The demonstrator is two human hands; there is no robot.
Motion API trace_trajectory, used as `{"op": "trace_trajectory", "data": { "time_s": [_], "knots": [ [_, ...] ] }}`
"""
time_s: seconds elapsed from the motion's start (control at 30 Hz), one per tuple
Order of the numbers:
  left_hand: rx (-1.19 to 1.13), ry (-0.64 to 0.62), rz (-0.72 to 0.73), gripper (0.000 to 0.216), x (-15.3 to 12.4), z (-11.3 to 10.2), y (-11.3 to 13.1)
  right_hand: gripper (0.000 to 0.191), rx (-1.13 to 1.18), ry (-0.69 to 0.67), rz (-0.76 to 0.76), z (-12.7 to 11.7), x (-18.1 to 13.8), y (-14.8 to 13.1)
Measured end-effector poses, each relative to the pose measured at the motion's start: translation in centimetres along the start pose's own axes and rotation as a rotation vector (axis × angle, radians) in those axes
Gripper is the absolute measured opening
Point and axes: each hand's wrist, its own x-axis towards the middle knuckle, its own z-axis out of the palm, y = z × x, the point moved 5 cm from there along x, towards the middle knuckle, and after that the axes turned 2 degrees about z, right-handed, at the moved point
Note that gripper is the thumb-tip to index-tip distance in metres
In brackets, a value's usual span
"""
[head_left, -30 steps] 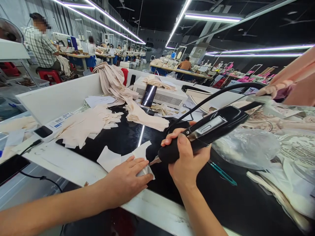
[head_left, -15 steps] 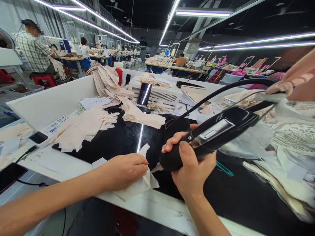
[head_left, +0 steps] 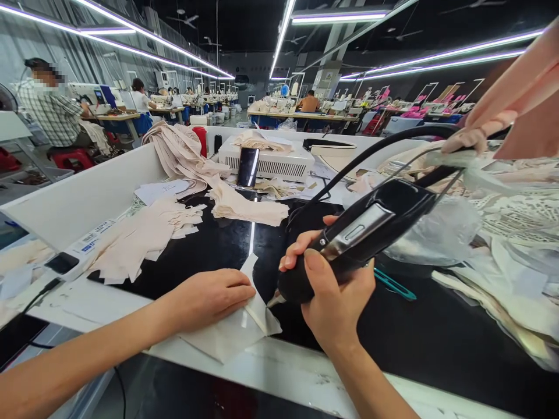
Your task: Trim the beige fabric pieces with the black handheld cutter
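My right hand [head_left: 338,291] is wrapped round a bulky black corded hand tool [head_left: 349,238] with a silver panel on its side. The tool slants, its lower end close to the table beside a cream fabric piece [head_left: 255,302]. A small pale tip shows at that end, its contact with the cloth unclear. My left hand [head_left: 213,297] bears on the fabric with its fingers together and bent, the fingertips partly hidden. Under the fabric lies a translucent sheet [head_left: 218,343] reaching over the front edge. A teal clip-like item [head_left: 395,285] rests right of my right hand.
Stacked cream cutouts [head_left: 144,233] lie left, with another stack [head_left: 244,203] behind. A phone [head_left: 248,166] leans on a white vented box [head_left: 279,163]. Plastic bags [head_left: 437,233] and lace pieces [head_left: 519,233] crowd the right. The tool's cable [head_left: 375,148] arches above the table.
The whole view has shifted slightly. My left hand has slid a little along the fabric, showing more of it. My right hand still grips the tool in nearly the same place.
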Motion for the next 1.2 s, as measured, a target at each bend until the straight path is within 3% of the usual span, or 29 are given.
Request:
{"op": "trace_trajectory", "data": {
  "time_s": [0.2,0.47,1.2],
  "knots": [
    [0.129,-0.051,0.053,0.025,-0.3,-0.1,0.4,0.029,0.01,-0.02,-0.007,0.0,0.0,0.1],
    [0.203,-0.064,0.065,0.033,-0.5,0.4,0.9,0.041,0.019,-0.018,0.002,0.0,0.1,0.2],
    [0.107,-0.035,0.044,0.035,-0.4,1.1,0.8,0.044,0.036,0.024,-0.021,0.7,1.0,0.7]
  ]
}}
